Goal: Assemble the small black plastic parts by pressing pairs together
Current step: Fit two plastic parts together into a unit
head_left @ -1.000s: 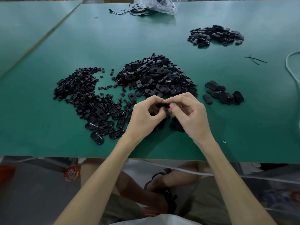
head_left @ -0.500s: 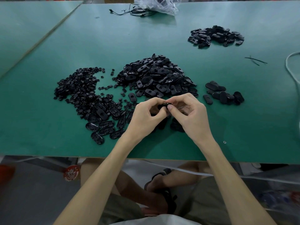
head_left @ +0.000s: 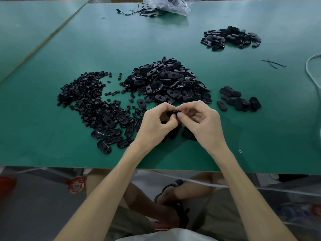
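Observation:
My left hand (head_left: 156,124) and my right hand (head_left: 203,124) meet above the green table (head_left: 52,150), near its front edge. Between their thumbs and fingertips they pinch one small black plastic part (head_left: 173,113); most of it is hidden by the fingers. Just behind the hands rises a big pile of black oval shells (head_left: 166,82). To the left spreads a heap of small round black pieces (head_left: 83,94), with several oval shells (head_left: 109,136) lying open side up at its near end. A few more black parts (head_left: 188,134) lie under my right palm.
A short row of black oval parts (head_left: 239,100) lies right of the hands. Another black pile (head_left: 229,38) sits far right at the back. A clear plastic bag (head_left: 170,4) and thin black cables (head_left: 142,12) lie at the far edge. A white cord (head_left: 312,79) curves along the right edge.
Both hands stayed in place over the table; the fingers shifted slightly round the pinched part. Nothing else moved.

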Available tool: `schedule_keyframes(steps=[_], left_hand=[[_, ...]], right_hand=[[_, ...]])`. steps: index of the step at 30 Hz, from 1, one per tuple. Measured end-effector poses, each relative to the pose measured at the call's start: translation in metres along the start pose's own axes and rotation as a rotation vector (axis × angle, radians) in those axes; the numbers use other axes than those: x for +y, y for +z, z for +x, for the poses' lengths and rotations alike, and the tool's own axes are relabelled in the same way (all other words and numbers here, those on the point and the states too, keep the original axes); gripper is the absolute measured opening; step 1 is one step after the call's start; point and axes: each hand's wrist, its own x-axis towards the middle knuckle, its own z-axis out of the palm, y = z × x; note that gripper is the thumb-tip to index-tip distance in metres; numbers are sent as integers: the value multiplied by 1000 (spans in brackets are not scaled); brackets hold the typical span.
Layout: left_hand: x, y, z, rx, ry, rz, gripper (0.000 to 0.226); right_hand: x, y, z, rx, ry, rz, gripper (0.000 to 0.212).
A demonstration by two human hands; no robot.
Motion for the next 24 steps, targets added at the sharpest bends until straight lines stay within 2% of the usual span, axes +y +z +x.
schedule_keyframes(steps=[10,15,24], left_hand=[[0,1,0,23,28,22,13],[1,0,0,11,35,-71,16],[-3,1,1,-1,48,-94,18]], right_hand=[[1,0,1,2,27,39,17],[2,-1,2,27,18,88,21],[5,-2,3,37,20,102,21]])
